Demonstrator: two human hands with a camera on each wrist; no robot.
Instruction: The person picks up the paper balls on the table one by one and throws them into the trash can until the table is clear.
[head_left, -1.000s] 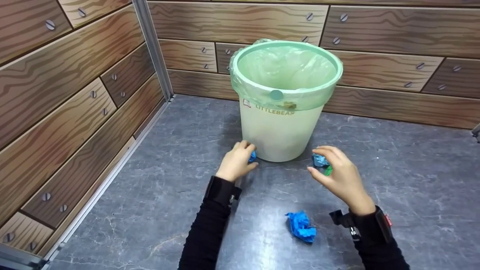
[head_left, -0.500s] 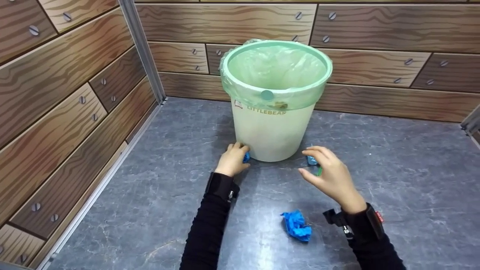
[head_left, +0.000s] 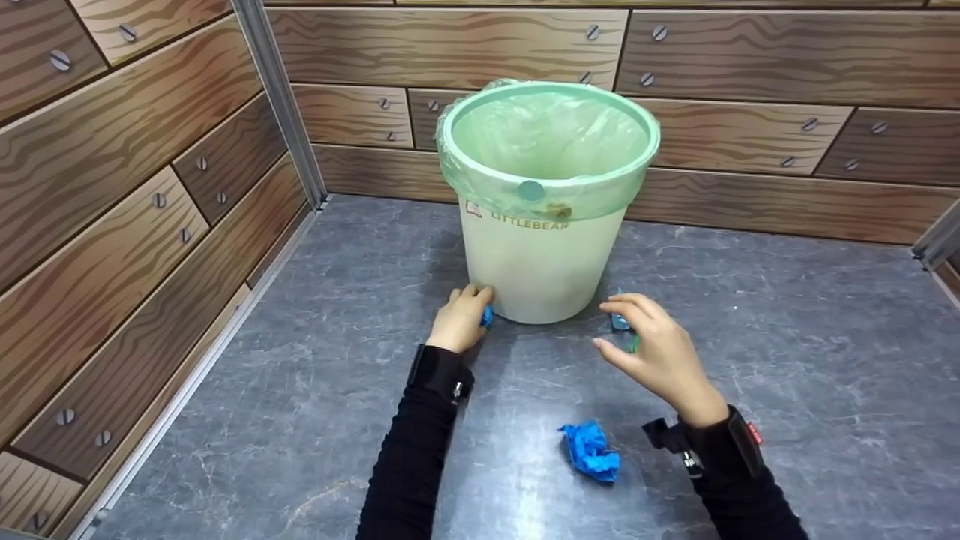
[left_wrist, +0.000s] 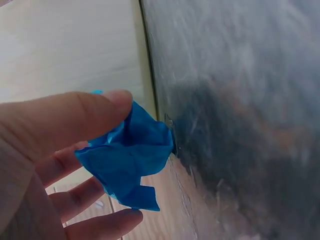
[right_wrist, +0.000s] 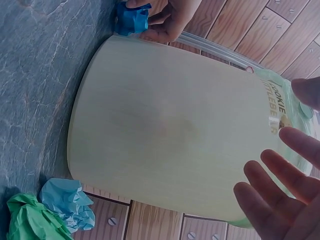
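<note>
My left hand (head_left: 458,319) holds a crumpled piece of blue paper (left_wrist: 132,155) between thumb and fingers, low beside the left base of the bin (head_left: 536,262). In the left wrist view, the paper's edge is right at the grey floor. My right hand (head_left: 660,352) hovers right of the bin, thumb and fingers spread apart with nothing between them. Beyond it lie a light blue paper ball (right_wrist: 68,202) and a green paper ball (right_wrist: 35,220), both partly hidden by that hand in the head view. Another crumpled blue paper (head_left: 591,451) lies nearer, between my forearms.
The pale bin stands upright with a green rim and a translucent green liner (head_left: 555,142) folded over it. Wood-patterned panels (head_left: 450,45) rise behind it and along the left (head_left: 112,247), joined by a metal post (head_left: 281,97). Grey marbled floor (head_left: 337,420) spreads around.
The head view has shifted, so the scene slides slightly left. My left fingers have closed in on the blue paper by the bin. My right hand keeps nearly the same spread pose.
</note>
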